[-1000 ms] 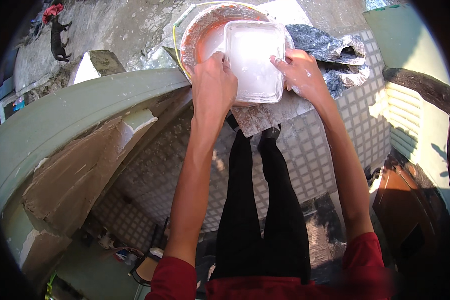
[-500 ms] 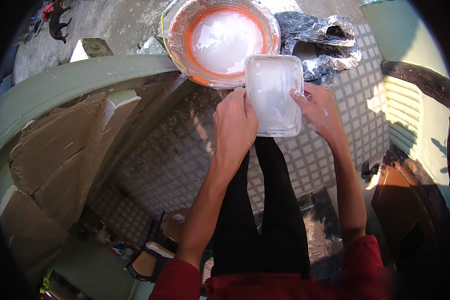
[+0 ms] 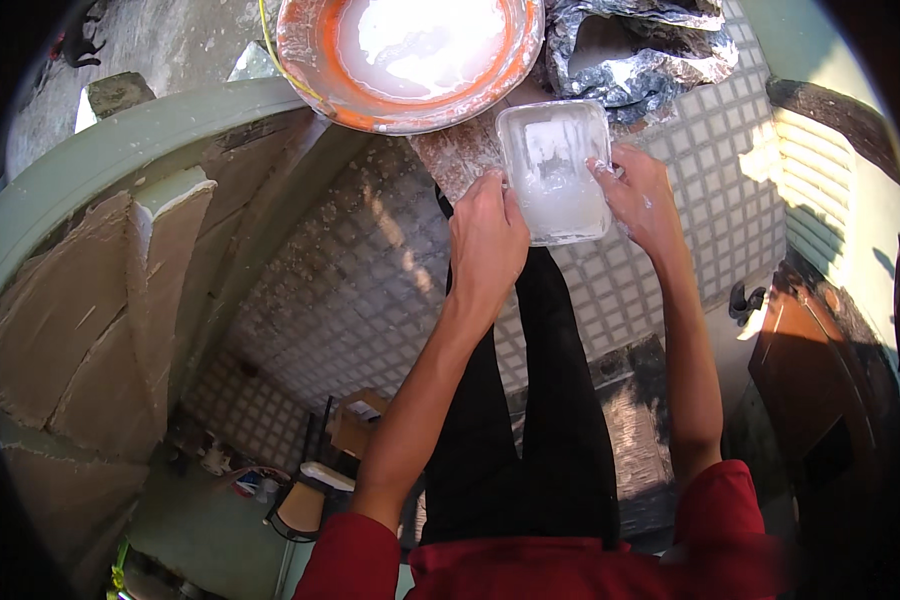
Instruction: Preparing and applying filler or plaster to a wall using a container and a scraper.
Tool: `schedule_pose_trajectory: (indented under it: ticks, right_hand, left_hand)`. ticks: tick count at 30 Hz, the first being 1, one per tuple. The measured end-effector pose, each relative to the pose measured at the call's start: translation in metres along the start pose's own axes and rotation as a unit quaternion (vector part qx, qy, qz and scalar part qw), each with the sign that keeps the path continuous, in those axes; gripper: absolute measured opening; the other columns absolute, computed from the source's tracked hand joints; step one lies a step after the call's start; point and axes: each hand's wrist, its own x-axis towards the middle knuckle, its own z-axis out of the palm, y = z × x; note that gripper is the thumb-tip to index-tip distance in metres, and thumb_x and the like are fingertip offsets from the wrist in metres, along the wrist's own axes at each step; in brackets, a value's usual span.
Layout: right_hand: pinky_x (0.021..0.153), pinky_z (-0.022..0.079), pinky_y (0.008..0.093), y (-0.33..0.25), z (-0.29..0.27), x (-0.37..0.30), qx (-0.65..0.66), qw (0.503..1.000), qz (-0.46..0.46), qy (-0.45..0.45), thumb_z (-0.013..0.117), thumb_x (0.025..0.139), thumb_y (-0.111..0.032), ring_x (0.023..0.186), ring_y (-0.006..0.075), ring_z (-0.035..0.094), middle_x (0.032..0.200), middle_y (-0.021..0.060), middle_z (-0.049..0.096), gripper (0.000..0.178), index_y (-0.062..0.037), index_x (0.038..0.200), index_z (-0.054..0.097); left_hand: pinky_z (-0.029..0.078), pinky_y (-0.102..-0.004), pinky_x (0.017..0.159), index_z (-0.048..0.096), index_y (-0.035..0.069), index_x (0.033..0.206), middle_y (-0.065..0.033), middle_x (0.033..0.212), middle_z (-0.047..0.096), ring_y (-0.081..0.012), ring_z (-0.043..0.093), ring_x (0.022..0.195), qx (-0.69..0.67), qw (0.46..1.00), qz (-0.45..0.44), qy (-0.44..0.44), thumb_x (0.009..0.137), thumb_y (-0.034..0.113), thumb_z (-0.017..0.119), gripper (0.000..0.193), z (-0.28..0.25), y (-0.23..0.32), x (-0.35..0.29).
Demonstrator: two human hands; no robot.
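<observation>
Between my hands is a clear rectangular plastic container (image 3: 560, 215) with white, milky stuff inside and smeared along its walls. My left hand (image 3: 490, 235) grips its left side, fingers curled at the rim. On the right side, my right hand (image 3: 642, 195) pinches the edge, its thumb over the rim and white smears on the fingers. Beyond the container, to the left, stands a round orange basin (image 3: 400, 118) with a whitish crusted rim, holding white liquid. A crumpled grey-and-white bag (image 3: 630, 78) gapes beside the basin on the right.
A pale green curved ledge (image 3: 220, 108) with broken brown boards (image 3: 80, 310) below it runs along the left. Patterned tiles (image 3: 710, 180) cover the floor. A cardboard box (image 3: 355, 425) lies lower left, and a brown wooden piece (image 3: 810, 370) stands at right. A dark animal (image 3: 78, 45) is far left.
The basin and bag have shifted up and left in view. The container now sits apart from the basin, and its white contents have slid toward the near end, baring part of the bottom.
</observation>
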Motion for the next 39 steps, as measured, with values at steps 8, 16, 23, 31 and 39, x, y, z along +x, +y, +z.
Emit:
schedule_pose_trajectory:
  ticks: [8, 16, 23, 31, 39]
  right_hand:
    - [0.067, 0.045, 0.0491, 0.026, 0.038, 0.021, -0.042, 0.999, -0.008, -0.019, 0.060, 0.083, -0.024, 0.075, 0.0438, 0.059, 0.075, 0.0248, 0.060, 0.026, 0.0018, 0.083, 0.064]
    - [0.072, 0.046, 0.0498, 0.036, 0.093, 0.057, -0.032, 0.999, -0.003, -0.015, 0.059, 0.083, -0.025, 0.080, 0.0443, 0.060, 0.079, 0.0264, 0.061, 0.027, 0.0013, 0.082, 0.064]
    - [0.074, 0.045, 0.0498, 0.037, 0.119, 0.068, -0.020, 0.999, -0.032, 0.023, 0.059, 0.082, -0.023, 0.081, 0.0450, 0.059, 0.080, 0.0259, 0.062, 0.025, 0.0015, 0.083, 0.065]
    - [0.076, 0.045, 0.0507, 0.051, 0.124, 0.071, -0.022, 0.997, -0.059, 0.052, 0.058, 0.081, -0.021, 0.081, 0.0437, 0.059, 0.085, 0.0232, 0.062, 0.022, -0.0010, 0.087, 0.065]
    - [0.066, 0.049, 0.0397, 0.016, 0.065, 0.037, 0.084, 0.982, -0.103, 0.135, 0.060, 0.076, -0.004, 0.073, 0.0347, 0.062, 0.080, 0.0196, 0.062, 0.019, 0.0000, 0.094, 0.066]
  left_hand:
    - [0.045, -0.0506, 0.074, 0.057, -0.010, 0.094, -0.0311, 0.088, 0.060, -0.0471, 0.058, 0.085, 0.035, 0.999, -0.018, 0.001, 0.083, 0.001, 0.051, 0.016, 0.016, -0.033, 0.016]
    - [0.046, -0.0515, 0.075, 0.059, -0.005, 0.096, -0.0301, 0.089, 0.061, -0.0472, 0.059, 0.088, 0.085, 0.995, -0.054, -0.004, 0.083, 0.004, 0.052, 0.017, 0.017, -0.078, 0.053]
    - [0.047, -0.0489, 0.076, 0.061, -0.003, 0.095, -0.0270, 0.087, 0.063, -0.0445, 0.061, 0.088, 0.133, 0.990, -0.040, -0.005, 0.082, 0.008, 0.051, 0.020, 0.017, -0.107, 0.073]
    - [0.047, -0.0479, 0.077, 0.061, -0.003, 0.094, -0.0275, 0.087, 0.063, -0.0442, 0.061, 0.088, 0.140, 0.989, -0.046, -0.001, 0.082, 0.009, 0.051, 0.020, 0.027, -0.113, 0.076]
    - [0.048, -0.0449, 0.078, 0.061, -0.003, 0.102, -0.0238, 0.087, 0.066, -0.0403, 0.064, 0.087, 0.114, 0.992, -0.062, -0.001, 0.084, 0.013, 0.054, 0.025, 0.019, -0.119, 0.073]
